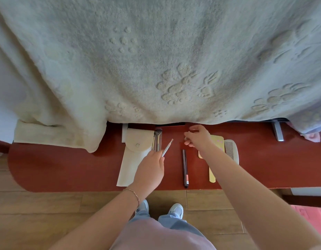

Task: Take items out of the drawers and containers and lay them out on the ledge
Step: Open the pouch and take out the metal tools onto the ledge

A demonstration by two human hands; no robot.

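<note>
A dark red ledge (66, 168) runs across the view under a hanging pale blanket. On it lies a beige fabric pouch (132, 152) with a snap flap, and makeup brushes (157, 139) rest at its right edge. My left hand (150, 170) holds a thin silvery stick-like tool (167, 147), its tip pointing up and right. A dark pencil (185, 168) lies lengthwise on the ledge between my hands. My right hand (197, 136) hovers over the ledge near the blanket's hem with its fingers pinched; a small item in them is too small to tell.
A yellow hand mirror or brush (212, 170) and a white comb (231, 150) lie right of the pencil. The textured blanket (156, 60) covers everything behind the ledge. A grey metal bracket (277, 131) stands at the far right. Wooden floor and my feet are below.
</note>
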